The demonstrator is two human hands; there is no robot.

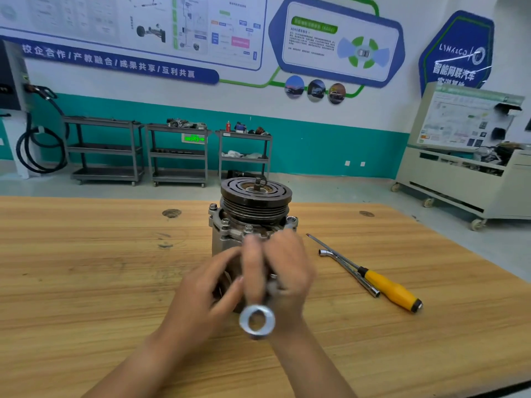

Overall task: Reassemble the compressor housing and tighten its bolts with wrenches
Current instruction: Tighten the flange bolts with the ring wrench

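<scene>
The compressor (253,216) stands upright in the middle of the wooden table (86,282), its grooved black pulley on top. Several bolts stick up from the grey housing flange below the pulley. My right hand (287,271) grips a silver wrench (257,318) in front of the housing; the ring end points toward me and the far end is hidden behind my fingers. My left hand (212,285) is beside it with its fingers spread, touching the wrench shaft. Both hands are blurred and cover the lower front of the housing.
A yellow-handled screwdriver (388,287) and a bent silver socket wrench (349,268) lie on the table to the right of the compressor. Three grey shelf carts (178,153) stand against the far wall, and a cream trainer cabinet (465,173) stands at the right.
</scene>
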